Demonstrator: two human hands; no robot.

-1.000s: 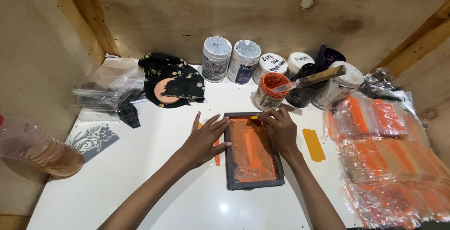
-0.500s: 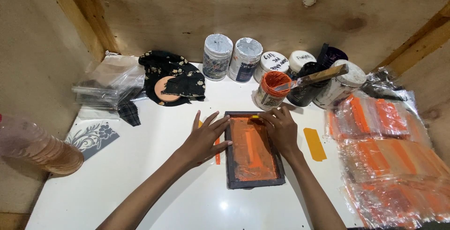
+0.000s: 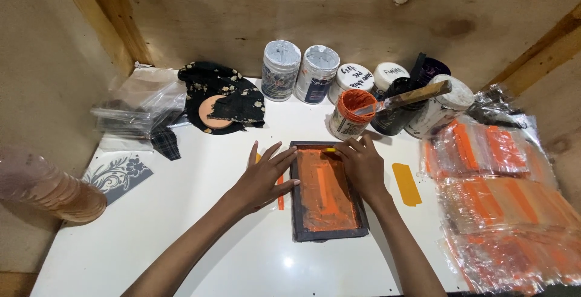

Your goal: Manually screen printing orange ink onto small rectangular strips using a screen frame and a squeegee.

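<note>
White table (image 3: pixel 181 236) is carrying a dark printing frame (image 3: pixel 327 195) centre frame, paint jars (image 3: pixel 351 91) upper centre, and orange-printed plastic bags (image 3: pixel 502 200) at right.

Frame (image 3: pixel 327 197) on table (image 3: pixel 181 236); jars (image 3: pixel 315 73) behind; bags (image 3: pixel 502 206) right.

I have one view only, from the head-worn camera. It sits above the near edge of the white counter (image 3: pixel 181 236) and looks steeply down and forward, toward the plywood wall (image 3: pixel 339 12) that fills the upper part of the frame. Range is close: both forearms enter from the bottom edge and reach centre frame, where the dark printing frame (image 3: pixel 327 191) lies. The row of paint tubs (image 3: pixel 357 88) marks the far side, upper centre. A side wall closes the left edge. No second view overlaps this one.
</note>
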